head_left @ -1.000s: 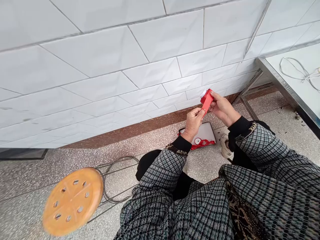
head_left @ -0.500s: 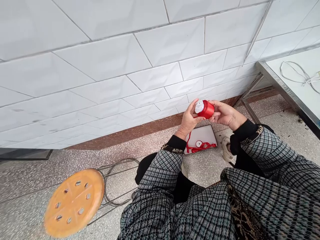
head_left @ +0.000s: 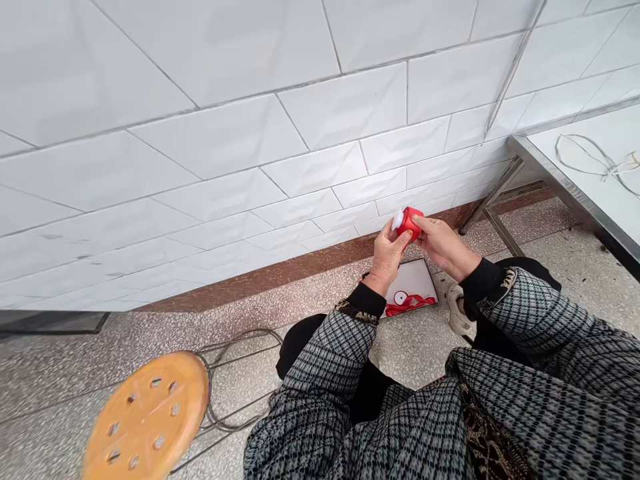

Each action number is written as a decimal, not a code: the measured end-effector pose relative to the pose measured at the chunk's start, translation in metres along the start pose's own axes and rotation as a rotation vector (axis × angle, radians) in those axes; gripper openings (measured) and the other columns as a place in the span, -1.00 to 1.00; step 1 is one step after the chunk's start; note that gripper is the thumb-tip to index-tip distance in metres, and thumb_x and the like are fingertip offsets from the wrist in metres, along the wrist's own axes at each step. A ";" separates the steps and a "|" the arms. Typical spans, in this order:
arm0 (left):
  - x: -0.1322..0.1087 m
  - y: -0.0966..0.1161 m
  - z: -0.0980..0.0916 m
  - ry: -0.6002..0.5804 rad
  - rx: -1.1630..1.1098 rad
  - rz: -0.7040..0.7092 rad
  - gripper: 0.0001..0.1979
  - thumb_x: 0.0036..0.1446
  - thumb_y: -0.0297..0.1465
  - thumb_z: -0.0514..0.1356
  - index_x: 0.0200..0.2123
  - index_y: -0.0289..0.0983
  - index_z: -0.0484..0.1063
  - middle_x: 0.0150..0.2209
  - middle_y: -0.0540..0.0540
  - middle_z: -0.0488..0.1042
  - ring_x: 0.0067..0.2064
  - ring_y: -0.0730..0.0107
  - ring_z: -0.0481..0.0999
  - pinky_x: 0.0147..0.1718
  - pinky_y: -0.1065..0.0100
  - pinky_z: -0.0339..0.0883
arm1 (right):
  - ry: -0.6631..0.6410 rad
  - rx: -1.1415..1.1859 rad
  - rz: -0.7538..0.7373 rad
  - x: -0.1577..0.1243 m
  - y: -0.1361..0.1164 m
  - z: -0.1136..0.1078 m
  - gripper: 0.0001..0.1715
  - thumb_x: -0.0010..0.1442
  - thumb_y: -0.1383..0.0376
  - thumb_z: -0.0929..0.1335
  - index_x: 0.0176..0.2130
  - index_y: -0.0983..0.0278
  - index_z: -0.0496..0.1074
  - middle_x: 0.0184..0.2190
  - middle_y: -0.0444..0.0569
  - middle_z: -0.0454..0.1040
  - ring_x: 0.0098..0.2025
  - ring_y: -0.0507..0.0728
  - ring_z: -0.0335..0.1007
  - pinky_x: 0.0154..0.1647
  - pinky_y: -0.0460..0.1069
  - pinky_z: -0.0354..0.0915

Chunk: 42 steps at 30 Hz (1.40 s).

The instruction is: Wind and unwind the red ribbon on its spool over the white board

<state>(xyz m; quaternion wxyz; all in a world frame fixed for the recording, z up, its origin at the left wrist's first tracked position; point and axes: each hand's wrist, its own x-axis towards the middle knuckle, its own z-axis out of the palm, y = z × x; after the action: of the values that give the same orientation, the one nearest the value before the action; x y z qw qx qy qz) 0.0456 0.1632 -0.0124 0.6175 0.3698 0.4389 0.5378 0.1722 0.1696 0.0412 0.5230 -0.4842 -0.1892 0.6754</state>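
Note:
A roll of red ribbon (head_left: 411, 223) with a white spool end is held up between both hands, tilted with the white end to the left. My left hand (head_left: 389, 253) grips its left side, thumb across the lower front. My right hand (head_left: 443, 243) has its thumb and fingers closed on the right side of the roll. Beneath the hands, a shallow white box (head_left: 417, 274) lies on the floor, partly hidden by my left hand and sleeve. Loose red ribbon (head_left: 407, 304) and a small white disc (head_left: 401, 297) with a red rim lie in it.
An orange round stool (head_left: 147, 417) with metal legs lies on its side at the lower left. A metal-edged table (head_left: 565, 175) with a pale cable (head_left: 595, 157) stands at the right. The white tiled wall (head_left: 210, 153) runs behind. My shoe (head_left: 459, 311) is right of the box.
The roll has turned, so its white end now faces more to the left and is seen edge-on. My left thumb now lies across the red ribbon. The view has shifted slightly.

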 end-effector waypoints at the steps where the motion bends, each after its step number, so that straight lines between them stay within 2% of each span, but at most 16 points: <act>1: -0.002 0.001 0.002 -0.005 -0.001 -0.025 -0.17 -0.04 -0.07 0.57 0.27 -0.24 0.52 0.05 -0.23 0.67 -0.52 0.67 0.33 -0.60 0.50 0.15 | 0.027 0.015 -0.012 0.002 -0.002 0.000 -0.74 0.20 0.28 0.58 -0.41 0.32 0.52 -0.49 -0.13 0.51 -0.48 -0.05 0.33 -0.41 -0.15 0.29; 5: -0.003 0.003 0.001 -0.055 -0.019 -0.070 -0.10 -0.05 -0.09 0.57 0.33 -0.22 0.44 0.15 -0.24 0.63 -0.62 0.79 0.09 -0.69 0.49 -0.10 | 0.058 0.060 0.153 0.005 -0.020 0.001 -0.84 0.39 0.32 0.43 -0.29 0.29 0.51 -0.51 -0.14 0.50 -0.53 -0.02 0.35 -0.49 -0.14 0.30; 8: 0.000 0.003 -0.005 -0.111 -0.038 -0.052 -0.06 -0.11 -0.09 0.59 0.33 -0.22 0.44 0.10 -0.23 0.65 -0.64 0.79 0.08 -0.71 0.48 -0.11 | 0.021 0.067 0.323 0.003 -0.029 0.002 -0.77 0.49 0.31 0.33 -0.26 0.28 0.48 -0.54 -0.11 0.50 -0.56 0.01 0.35 -0.55 -0.13 0.32; 12: 0.004 0.001 -0.014 -0.183 -0.007 -0.031 -0.01 -0.14 -0.07 0.61 0.35 -0.18 0.42 0.09 -0.21 0.65 -0.62 0.77 0.11 -0.68 0.49 0.00 | -0.054 0.074 0.399 0.003 -0.032 -0.001 -0.83 0.45 0.30 0.37 -0.25 0.26 0.47 -0.55 -0.12 0.47 -0.59 0.00 0.30 -0.59 -0.13 0.31; 14: 0.007 -0.002 -0.018 -0.201 0.031 0.041 0.02 -0.20 -0.04 0.62 0.33 -0.19 0.44 0.13 -0.23 0.64 -0.50 0.64 0.36 -0.55 0.47 0.26 | -0.089 0.070 0.454 0.004 -0.033 -0.005 -0.85 0.42 0.28 0.39 -0.25 0.25 0.47 -0.56 -0.13 0.45 -0.59 0.00 0.27 -0.59 -0.13 0.32; 16: 0.011 -0.005 -0.022 -0.216 0.077 0.140 0.04 -0.29 0.00 0.64 0.27 -0.24 0.48 0.17 -0.27 0.62 -0.18 0.33 0.62 -0.22 0.35 0.50 | -0.112 0.064 0.501 0.004 -0.035 -0.008 -0.86 0.40 0.28 0.41 -0.25 0.25 0.48 -0.56 -0.14 0.43 -0.59 -0.01 0.25 -0.58 -0.12 0.33; 18: 0.013 -0.007 -0.023 -0.221 0.116 0.210 0.04 -0.35 0.02 0.66 0.20 -0.29 0.52 0.15 -0.29 0.62 0.09 0.08 0.61 0.08 0.21 0.48 | -0.128 0.057 0.518 0.003 -0.036 -0.010 -0.88 0.38 0.29 0.42 -0.25 0.26 0.50 -0.56 -0.14 0.43 -0.59 -0.02 0.24 -0.58 -0.13 0.33; 19: 0.013 -0.007 -0.023 -0.216 0.123 0.225 0.02 -0.38 0.02 0.66 0.16 -0.30 0.53 0.11 -0.29 0.63 0.12 0.05 0.60 0.12 0.18 0.46 | -0.136 0.053 0.515 0.002 -0.035 -0.011 -0.88 0.36 0.28 0.44 -0.25 0.27 0.51 -0.55 -0.14 0.43 -0.58 -0.02 0.23 -0.58 -0.13 0.32; 20: 0.012 -0.006 -0.022 -0.202 0.118 0.226 0.00 -0.39 0.01 0.67 0.12 -0.31 0.54 0.05 -0.27 0.65 0.07 0.09 0.61 0.08 0.20 0.47 | -0.143 0.049 0.499 0.001 -0.033 -0.011 -0.87 0.34 0.26 0.47 -0.25 0.27 0.52 -0.54 -0.14 0.45 -0.58 -0.02 0.23 -0.57 -0.13 0.32; 22: 0.008 -0.004 -0.018 -0.158 0.070 0.181 -0.08 -0.36 0.00 0.66 0.06 -0.30 0.54 -0.15 -0.14 0.64 -0.22 0.33 0.59 -0.20 0.32 0.48 | -0.159 0.032 0.411 -0.003 -0.026 -0.010 -0.78 0.26 0.20 0.56 -0.27 0.27 0.54 -0.52 -0.13 0.48 -0.56 -0.03 0.24 -0.53 -0.12 0.34; 24: 0.003 -0.001 -0.012 -0.109 -0.003 0.093 -0.17 -0.29 0.01 0.64 0.00 -0.27 0.52 -0.39 0.06 0.51 -0.53 0.59 0.31 -0.53 0.45 0.23 | -0.182 0.007 0.259 -0.006 -0.015 -0.008 -0.64 0.10 0.15 0.66 -0.33 0.28 0.54 -0.53 -0.14 0.46 -0.54 -0.04 0.24 -0.48 -0.12 0.34; 26: -0.002 0.002 -0.005 -0.063 -0.068 0.026 -0.25 -0.22 0.01 0.62 -0.06 -0.26 0.49 -0.53 0.19 0.32 -0.64 0.70 0.03 -0.67 0.48 -0.04 | -0.189 -0.018 0.098 -0.007 -0.004 -0.006 -0.52 -0.06 0.09 0.72 -0.41 0.29 0.53 -0.57 -0.17 0.41 -0.53 -0.05 0.22 -0.46 -0.12 0.30; 29: -0.005 0.003 0.004 -0.047 -0.109 0.003 -0.31 -0.19 -0.02 0.62 -0.10 -0.26 0.48 -0.55 0.21 0.28 -0.67 0.73 -0.02 -0.71 0.48 -0.12 | -0.129 -0.039 -0.024 -0.004 0.001 -0.005 -0.50 -0.09 0.06 0.71 -0.44 0.30 0.52 -0.54 -0.14 0.45 -0.50 -0.03 0.26 -0.43 -0.10 0.28; 32: -0.003 0.003 0.005 -0.097 -0.086 -0.013 -0.31 -0.14 -0.04 0.61 -0.03 -0.26 0.52 -0.40 0.10 0.49 -0.66 0.76 0.03 -0.72 0.48 -0.11 | -0.056 -0.005 0.008 0.000 -0.010 -0.006 -0.67 0.08 0.17 0.64 -0.36 0.28 0.54 -0.49 -0.13 0.50 -0.47 -0.01 0.32 -0.43 -0.10 0.27; 36: 0.001 0.003 -0.002 -0.121 -0.040 -0.024 -0.23 -0.15 -0.05 0.60 0.09 -0.26 0.53 -0.13 -0.08 0.65 -0.63 0.78 0.06 -0.71 0.48 -0.10 | -0.036 0.053 0.176 -0.001 -0.027 -0.004 -0.84 0.28 0.25 0.52 -0.29 0.26 0.51 -0.51 -0.14 0.50 -0.53 -0.01 0.31 -0.51 -0.12 0.25; 42: 0.003 0.001 -0.014 -0.201 -0.001 -0.030 -0.17 -0.24 0.00 0.62 0.07 -0.27 0.55 -0.24 -0.04 0.65 -0.62 0.72 0.12 -0.66 0.48 0.02 | -0.105 0.012 0.294 -0.008 -0.037 -0.003 -0.91 0.33 0.27 0.46 -0.23 0.25 0.51 -0.47 -0.05 0.56 -0.53 0.04 0.40 -0.56 -0.10 0.32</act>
<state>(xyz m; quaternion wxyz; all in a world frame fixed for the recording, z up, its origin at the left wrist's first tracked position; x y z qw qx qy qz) 0.0322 0.1659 -0.0166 0.6665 0.4149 0.3801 0.4890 0.1942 0.1753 0.0717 0.4106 -0.4675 -0.1394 0.7703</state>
